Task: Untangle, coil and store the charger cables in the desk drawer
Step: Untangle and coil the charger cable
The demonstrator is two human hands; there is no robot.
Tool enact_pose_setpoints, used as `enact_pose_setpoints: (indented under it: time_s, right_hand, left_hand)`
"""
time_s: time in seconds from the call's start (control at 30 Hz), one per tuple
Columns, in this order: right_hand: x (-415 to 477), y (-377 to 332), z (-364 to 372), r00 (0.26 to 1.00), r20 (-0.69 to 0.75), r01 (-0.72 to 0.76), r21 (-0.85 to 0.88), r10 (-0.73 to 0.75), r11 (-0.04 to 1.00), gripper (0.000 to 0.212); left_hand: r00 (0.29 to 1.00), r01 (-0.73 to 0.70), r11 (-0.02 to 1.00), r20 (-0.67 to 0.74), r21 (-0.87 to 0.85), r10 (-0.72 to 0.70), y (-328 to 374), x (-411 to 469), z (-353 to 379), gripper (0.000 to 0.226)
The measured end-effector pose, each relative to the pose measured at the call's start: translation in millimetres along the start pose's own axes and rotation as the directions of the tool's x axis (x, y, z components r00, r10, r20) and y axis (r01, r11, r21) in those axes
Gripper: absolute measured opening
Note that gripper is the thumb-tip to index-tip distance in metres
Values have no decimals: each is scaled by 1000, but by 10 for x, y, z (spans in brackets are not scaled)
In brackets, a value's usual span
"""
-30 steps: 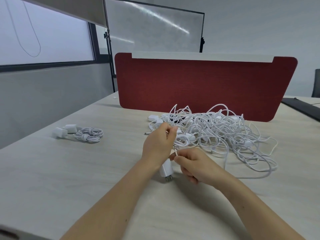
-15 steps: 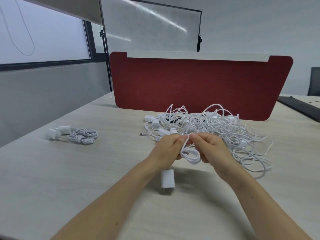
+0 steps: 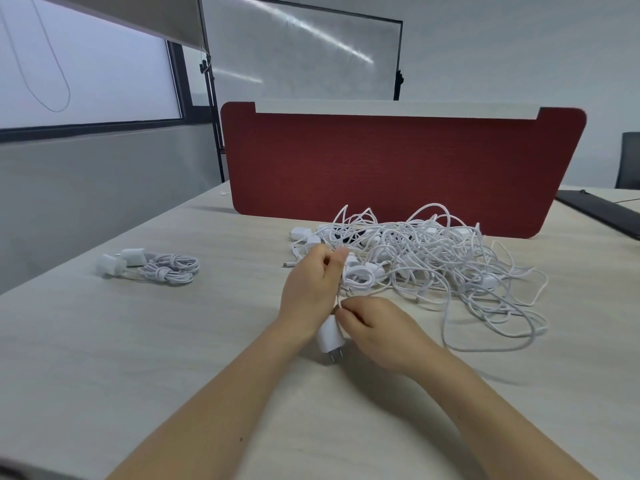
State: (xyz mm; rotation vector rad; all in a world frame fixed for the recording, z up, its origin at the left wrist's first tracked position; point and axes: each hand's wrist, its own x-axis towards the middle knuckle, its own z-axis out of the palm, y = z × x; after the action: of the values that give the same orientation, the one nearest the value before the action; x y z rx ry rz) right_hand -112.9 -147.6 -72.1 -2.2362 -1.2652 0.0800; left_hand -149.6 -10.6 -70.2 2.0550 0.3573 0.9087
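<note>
The cable (image 3: 359, 277) being worked on is a small white coil held up just over the desk (image 3: 138, 358), near its middle, at the near edge of the tangle (image 3: 433, 251). The left hand (image 3: 308, 289) grips that coil, with its fingers curled round the loops. One strand drops from the coil to the right hand (image 3: 377, 329), which pinches it between thumb and forefinger, the other fingers tucked in. Right below that pinch is the brick (image 3: 330, 336), white and tilted between the two wrists, with its prongs pointing down (I can't tell if they touch the desk).

The tangle is a loose heap of white cables with several bricks buried in it. It lies behind the hands, just in front of the red divider (image 3: 398, 168), and its long loops spill out to the right. Well off to the left lies a bundle (image 3: 169, 270), wound and knotted, with two bricks at its end. A whiteboard (image 3: 301, 57) stands behind the divider, with a window (image 3: 86, 74) to the left and a dark chair (image 3: 630, 161) at the far right.
</note>
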Motion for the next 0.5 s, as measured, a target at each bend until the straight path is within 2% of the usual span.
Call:
enact_pose_setpoints:
  time_s: [0.07,0.13,0.2,0.27,0.33,0.4,0.5]
  right_hand:
    - [-29,-31,-26,997,-43,58,-118,-63,991,35]
    - [-66,-36,-85,991,-97,76,-115,-88,990,32]
    - [-82,-5,-187,987,-156,56,95,-41,994,30]
    - [-56,63,-288,961,-274,64,312,25,948,26]
    - [-32,110,-362,932,-345,52,421,107,906,24]
    - [-20,144,-371,928,-315,7,549,199,836,25]
    - [-14,157,-316,949,-119,-100,764,291,638,27]
  left_hand:
    - [999,-11,997,37,81,8,19,-12,-10,40]
    - [996,-28,988,89,151,15,31,-11,-11,41]
    - [992,-29,984,130,178,5,33,0,-8,41]
    - [987,-53,984,161,171,25,37,13,7,43]
    - [978,-99,990,191,98,79,62,-6,28,47]
    - [966,-116,992,228,-40,122,123,-49,47,50]
    - [966,-59,970,231,-235,115,140,-83,82,53]
